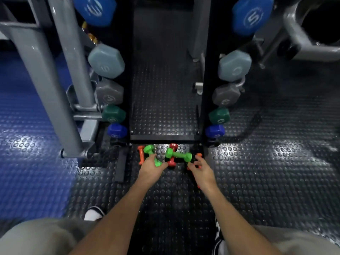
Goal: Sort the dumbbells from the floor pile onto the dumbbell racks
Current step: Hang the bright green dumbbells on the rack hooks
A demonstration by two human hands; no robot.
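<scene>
Two green dumbbells [179, 155] lie with red and orange ones on the studded floor [257, 172] before the dumbbell rack [206, 89]. Left hand [151, 167] fingers curl around one green dumbbell [153, 156]; right hand [201, 168] fingers pinch an orange dumbbell [198, 155].

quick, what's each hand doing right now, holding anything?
Left hand: grips a green dumbbell in the floor pile.
Right hand: fingers curled on an orange dumbbell; a firm grip cannot be told.
</scene>
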